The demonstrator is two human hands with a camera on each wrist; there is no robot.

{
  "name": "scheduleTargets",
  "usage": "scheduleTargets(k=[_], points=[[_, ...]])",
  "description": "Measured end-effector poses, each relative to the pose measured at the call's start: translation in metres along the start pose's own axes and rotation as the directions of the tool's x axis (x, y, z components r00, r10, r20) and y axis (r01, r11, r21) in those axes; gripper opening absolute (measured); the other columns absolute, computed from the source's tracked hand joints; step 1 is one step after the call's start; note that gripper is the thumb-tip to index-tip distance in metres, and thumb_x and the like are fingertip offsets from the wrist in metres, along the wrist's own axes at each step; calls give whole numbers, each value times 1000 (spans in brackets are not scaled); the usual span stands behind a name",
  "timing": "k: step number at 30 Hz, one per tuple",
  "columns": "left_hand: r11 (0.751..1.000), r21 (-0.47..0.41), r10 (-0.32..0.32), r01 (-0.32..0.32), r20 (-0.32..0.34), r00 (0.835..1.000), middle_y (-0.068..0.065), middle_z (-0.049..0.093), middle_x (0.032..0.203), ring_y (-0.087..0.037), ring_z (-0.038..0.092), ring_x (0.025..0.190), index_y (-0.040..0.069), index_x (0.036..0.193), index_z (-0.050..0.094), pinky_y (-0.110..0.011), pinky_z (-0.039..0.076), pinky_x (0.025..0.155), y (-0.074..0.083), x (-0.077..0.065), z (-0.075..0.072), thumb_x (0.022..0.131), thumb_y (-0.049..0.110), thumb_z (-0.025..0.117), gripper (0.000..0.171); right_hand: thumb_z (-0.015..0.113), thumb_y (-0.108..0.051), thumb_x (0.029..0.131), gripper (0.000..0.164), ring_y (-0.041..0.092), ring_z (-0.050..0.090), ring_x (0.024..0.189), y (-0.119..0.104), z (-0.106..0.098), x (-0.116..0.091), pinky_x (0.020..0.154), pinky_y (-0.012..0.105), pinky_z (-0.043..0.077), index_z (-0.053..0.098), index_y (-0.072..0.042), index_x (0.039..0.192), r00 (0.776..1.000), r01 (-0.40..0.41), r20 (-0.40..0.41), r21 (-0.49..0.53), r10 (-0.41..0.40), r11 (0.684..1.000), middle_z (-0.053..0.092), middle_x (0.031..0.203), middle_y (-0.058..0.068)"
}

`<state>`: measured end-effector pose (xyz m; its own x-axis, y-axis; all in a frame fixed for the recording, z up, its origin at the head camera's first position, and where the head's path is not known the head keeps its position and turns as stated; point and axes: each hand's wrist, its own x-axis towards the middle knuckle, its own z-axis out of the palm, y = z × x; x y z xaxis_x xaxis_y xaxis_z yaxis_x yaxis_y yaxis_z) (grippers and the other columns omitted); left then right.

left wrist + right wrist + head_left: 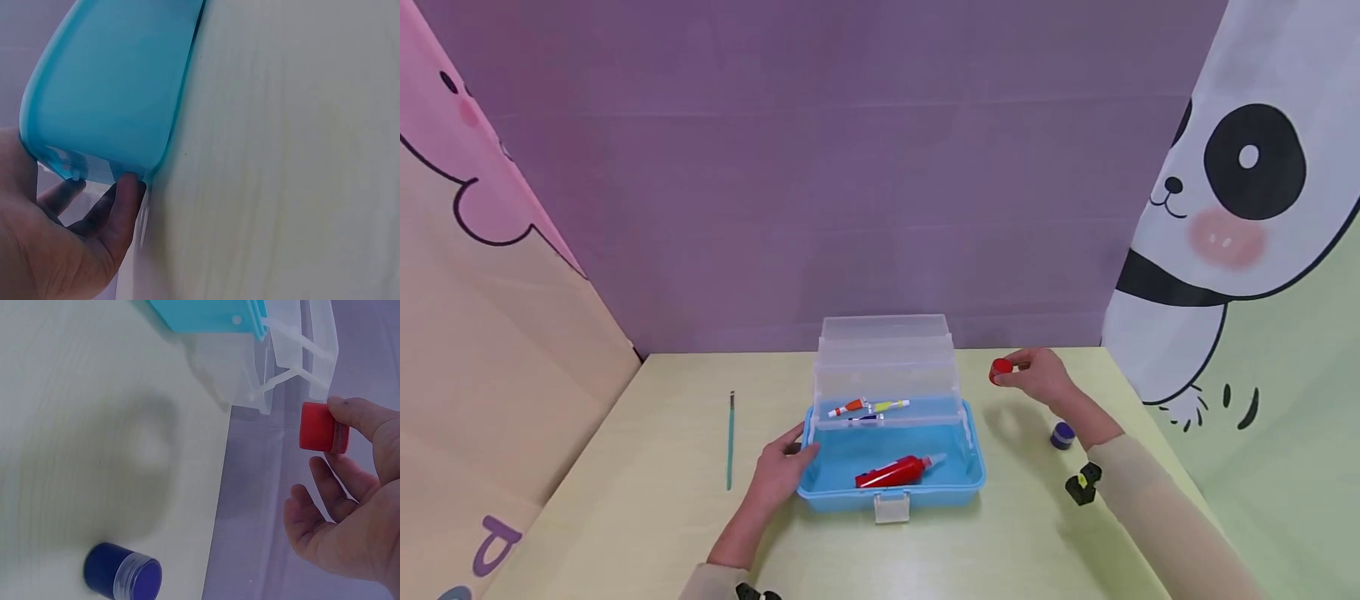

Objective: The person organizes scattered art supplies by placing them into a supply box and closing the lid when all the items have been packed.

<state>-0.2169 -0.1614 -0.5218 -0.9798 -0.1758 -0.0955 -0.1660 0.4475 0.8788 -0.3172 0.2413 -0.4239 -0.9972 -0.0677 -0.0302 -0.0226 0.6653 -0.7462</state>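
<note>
My right hand pinches a small red paint jar between thumb and fingers, raised above the table right of the box. In the right wrist view the red jar sits between thumb and index finger, the other fingers loosely bent. With my left hand I grip the left side of a light blue plastic box, thumb over its rim. The box stands with its clear lid raised. Inside lies a red tube with a pale nozzle; small paint tubes rest on the clear upper tray.
A blue paint jar stands on the table under my right forearm. To the left of the box lies a teal paintbrush. A purple cloth wall rises behind the table's back edge, with printed panels on both sides.
</note>
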Motion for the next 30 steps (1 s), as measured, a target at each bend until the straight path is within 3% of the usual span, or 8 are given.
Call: scheduleTargets(k=[10, 21, 30], points=[[1000, -17, -3, 3, 15, 1000, -22, 56, 121, -39, 56, 108, 10, 148, 41, -44, 56, 80, 1, -1, 3, 94, 30, 63, 61, 77, -21, 83, 46, 36, 50, 107, -16, 3, 2, 77, 38, 54, 62, 3, 119, 1000, -2, -9, -4, 2, 1000, 58, 117, 20], [999, -39, 30, -29, 49, 998, -25, 51, 134, -45, 49, 120, 8, 149, 38, -48, 54, 84, 4, -3, -3, 95, 27, 62, 62, 76, -23, 84, 45, 32, 55, 98, -42, 5, 13, 75, 36, 53, 63, 3, 119, 999, 42, 7, 30, -42, 999, 60, 112, 18], [999, -52, 0, 2, 37, 999, -27, 46, 139, -49, 44, 125, 10, 149, 38, -51, 52, 86, 0, 0, -1, 95, 30, 62, 62, 77, -26, 83, 47, 31, 57, 97, -64, 10, 25, 76, 38, 53, 63, 2, 119, 998, 56, 0, 41, -56, 998, 61, 112, 15]])
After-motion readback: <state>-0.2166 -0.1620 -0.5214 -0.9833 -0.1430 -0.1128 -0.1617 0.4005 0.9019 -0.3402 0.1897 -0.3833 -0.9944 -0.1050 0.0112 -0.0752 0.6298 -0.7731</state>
